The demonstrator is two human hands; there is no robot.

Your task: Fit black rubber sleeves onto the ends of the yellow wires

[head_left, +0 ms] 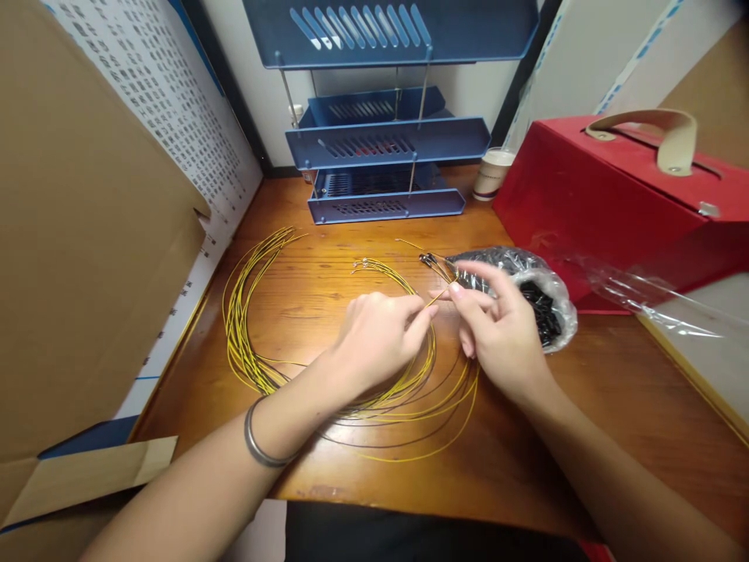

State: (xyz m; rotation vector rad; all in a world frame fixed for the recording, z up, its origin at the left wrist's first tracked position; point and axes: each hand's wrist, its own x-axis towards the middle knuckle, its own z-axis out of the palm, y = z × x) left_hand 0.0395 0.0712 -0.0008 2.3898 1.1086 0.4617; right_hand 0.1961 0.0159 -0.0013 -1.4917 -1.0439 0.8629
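Note:
Between my hands a thin yellow wire runs taut over the table. My left hand is closed, pinching it between thumb and forefinger. The thumb and a finger of my right hand meet on the same wire a little further right; its other fingers are partly curled. Under my hands lies a looped bundle of yellow and dark wires, with bare-looking ends at the back. Small black-tipped wire ends lie just beyond my fingertips. To the right, a clear plastic bag holds many small black pieces.
Another coil of yellow and black wires lies at left. Blue tiered trays stand at the back, with a paper cup beside them. A red box with a handle is at right; a cardboard box flanks the left side.

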